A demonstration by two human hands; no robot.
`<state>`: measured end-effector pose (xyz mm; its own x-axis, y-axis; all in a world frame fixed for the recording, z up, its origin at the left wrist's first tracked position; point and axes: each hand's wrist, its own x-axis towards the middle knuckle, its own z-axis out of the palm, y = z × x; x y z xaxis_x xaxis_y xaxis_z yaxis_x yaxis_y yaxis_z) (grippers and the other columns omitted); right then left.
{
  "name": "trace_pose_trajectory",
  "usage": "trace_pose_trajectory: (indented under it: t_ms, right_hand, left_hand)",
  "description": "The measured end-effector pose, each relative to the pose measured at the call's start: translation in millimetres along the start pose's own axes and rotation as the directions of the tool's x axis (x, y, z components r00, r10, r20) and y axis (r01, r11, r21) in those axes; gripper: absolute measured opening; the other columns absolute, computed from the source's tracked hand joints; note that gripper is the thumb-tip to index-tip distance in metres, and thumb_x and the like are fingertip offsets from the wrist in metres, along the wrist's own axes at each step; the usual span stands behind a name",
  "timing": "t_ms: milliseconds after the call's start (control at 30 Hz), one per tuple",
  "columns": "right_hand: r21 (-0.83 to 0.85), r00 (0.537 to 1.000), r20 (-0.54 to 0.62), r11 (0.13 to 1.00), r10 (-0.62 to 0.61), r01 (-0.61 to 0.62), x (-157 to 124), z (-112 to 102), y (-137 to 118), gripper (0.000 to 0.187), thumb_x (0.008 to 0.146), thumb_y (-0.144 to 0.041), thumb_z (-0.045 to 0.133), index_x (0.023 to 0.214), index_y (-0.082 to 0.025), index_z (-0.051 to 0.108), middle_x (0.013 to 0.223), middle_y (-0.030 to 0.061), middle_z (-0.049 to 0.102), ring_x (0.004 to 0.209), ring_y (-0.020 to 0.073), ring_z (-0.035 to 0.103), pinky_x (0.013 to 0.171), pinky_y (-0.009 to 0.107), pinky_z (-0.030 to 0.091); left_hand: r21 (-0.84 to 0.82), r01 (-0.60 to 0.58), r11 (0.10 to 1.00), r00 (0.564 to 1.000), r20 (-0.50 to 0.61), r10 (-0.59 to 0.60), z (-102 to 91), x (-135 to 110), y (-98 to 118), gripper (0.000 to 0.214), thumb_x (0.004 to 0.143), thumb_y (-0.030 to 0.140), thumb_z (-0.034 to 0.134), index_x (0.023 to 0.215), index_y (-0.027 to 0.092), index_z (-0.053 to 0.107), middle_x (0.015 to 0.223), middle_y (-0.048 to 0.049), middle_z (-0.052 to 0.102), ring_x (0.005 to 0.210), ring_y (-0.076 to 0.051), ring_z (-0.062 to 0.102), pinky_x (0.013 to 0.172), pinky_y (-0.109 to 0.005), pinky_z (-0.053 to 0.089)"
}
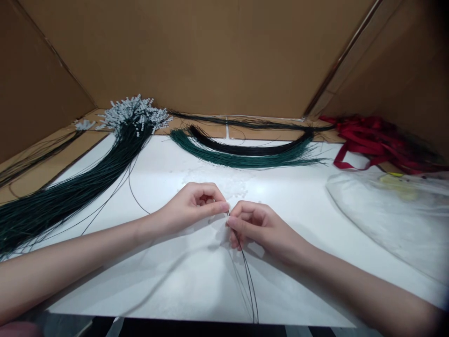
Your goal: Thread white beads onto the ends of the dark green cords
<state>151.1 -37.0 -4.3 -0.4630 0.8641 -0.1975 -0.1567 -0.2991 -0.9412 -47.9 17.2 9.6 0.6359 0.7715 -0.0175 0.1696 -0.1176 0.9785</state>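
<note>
Over the middle of the white board, my left hand point(205, 203) and my right hand point(250, 224) almost meet at their fingertips. Both pinch thin dark wires point(249, 276), whose upper ends are hidden between the fingers. Below my right hand the strands hang down past the board's near edge. If something small sits at the wire tips, my fingers cover it. Just beyond my hands, small white beads point(233, 185) lie scattered on the board.
At left lies a thick bundle of dark green wires point(91, 166) tipped with white beads point(135, 114). Green wires point(228, 160) and black wires point(242, 149) lie at the back. Red ribbon point(372, 140) and a clear plastic bag point(396, 215) are at right. Cardboard walls point(210, 56) surround the board point(168, 290).
</note>
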Motion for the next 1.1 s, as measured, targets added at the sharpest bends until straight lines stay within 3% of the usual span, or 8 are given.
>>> trace_pose_trajectory:
  t_ms: [300, 467, 633, 733, 833, 933, 1100]
  right_hand:
    - [0.003, 1.0, -0.006, 1.0, 0.013, -0.013, -1.1, -1.6, -0.8, 0.027, 0.082, -0.034, 0.078, 0.077, -0.014, 0.061, 0.061, -0.0004, 0.067, 0.053, 0.0079, 0.06, 0.054, 0.019, 0.047]
    - [-0.004, 0.999, -0.02, 1.0, 0.025, -0.026, -1.1, -0.6, 0.1, 0.025, 0.09, -0.037, 0.07, 0.083, -0.015, 0.061, 0.058, -0.002, 0.064, 0.05, 0.0075, 0.059, 0.052, 0.018, 0.045]
    - [0.033, 0.999, -0.031, 0.999, 0.01, -0.009, -0.4, 0.1, -0.1, 0.024, 0.09, -0.035, 0.07, 0.08, -0.015, 0.06, 0.061, -0.0014, 0.065, 0.052, 0.0075, 0.059, 0.053, 0.019, 0.045]
    - [0.132, 0.999, -0.033, 0.991, 0.036, -0.032, -0.5, 1.1, -1.4, 0.024, 0.088, -0.034, 0.072, 0.08, -0.014, 0.061, 0.071, 0.0006, 0.067, 0.061, 0.0085, 0.064, 0.059, 0.019, 0.049]
    - [0.17, 0.998, -0.028, 0.984, 0.063, -0.057, -0.5, 0.2, -3.7, 0.025, 0.086, -0.035, 0.074, 0.079, -0.014, 0.062, 0.069, -0.0005, 0.065, 0.057, 0.0077, 0.062, 0.054, 0.018, 0.047]
    - [0.155, 0.995, -0.059, 0.985, 0.08, -0.07, -1.3, -4.0, -6.1, 0.028, 0.079, -0.036, 0.081, 0.076, -0.015, 0.063, 0.064, -0.0023, 0.062, 0.049, 0.0071, 0.058, 0.046, 0.018, 0.043]
    - [0.064, 0.993, -0.094, 0.995, 0.078, -0.072, -5.8, -12.3, -6.5, 0.026, 0.08, -0.035, 0.08, 0.074, -0.015, 0.065, 0.053, -0.004, 0.059, 0.042, 0.0043, 0.049, 0.04, 0.016, 0.033]
  left_hand:
    - [-0.02, 0.029, 0.999, 0.999, -0.019, -0.03, 0.3, 1.2, 1.8, 0.026, 0.086, 0.036, 0.071, 0.077, 0.012, 0.066, 0.077, -0.0011, 0.059, 0.071, -0.011, 0.051, 0.065, -0.024, 0.038]
    - [-0.02, 0.02, 1.0, 1.0, -0.022, -0.02, 2.3, 0.6, 0.5, 0.023, 0.088, 0.033, 0.069, 0.078, 0.013, 0.066, 0.077, -0.0004, 0.058, 0.071, -0.01, 0.051, 0.063, -0.023, 0.038]
    - [0.13, -0.086, 0.988, 0.993, -0.073, 0.096, 1.0, -1.8, -2.6, 0.02, 0.094, 0.034, 0.062, 0.09, 0.016, 0.068, 0.087, -0.0018, 0.063, 0.077, -0.011, 0.054, 0.067, -0.023, 0.041]
    - [0.408, -0.263, 0.874, 0.943, -0.081, 0.322, -3.5, -2.9, -7.5, 0.015, 0.097, 0.028, 0.059, 0.105, 0.018, 0.066, 0.094, -0.0026, 0.064, 0.076, -0.011, 0.054, 0.067, -0.023, 0.041]
    - [0.634, -0.424, 0.647, 0.863, 0.065, 0.501, -6.7, -2.8, -15.0, 0.013, 0.096, 0.018, 0.055, 0.105, 0.016, 0.064, 0.095, -0.0055, 0.064, 0.084, -0.014, 0.056, 0.075, -0.027, 0.044]
    - [0.732, -0.472, 0.491, 0.822, 0.165, 0.544, -6.3, -1.0, -22.0, 0.013, 0.096, 0.015, 0.052, 0.1, 0.015, 0.064, 0.093, -0.0071, 0.063, 0.086, -0.017, 0.055, 0.076, -0.031, 0.044]
    - [0.794, -0.416, 0.443, 0.837, 0.143, 0.529, -4.3, 2.8, -27.9, 0.009, 0.095, 0.018, 0.057, 0.097, 0.017, 0.065, 0.096, -0.0072, 0.062, 0.088, -0.019, 0.051, 0.079, -0.034, 0.042]
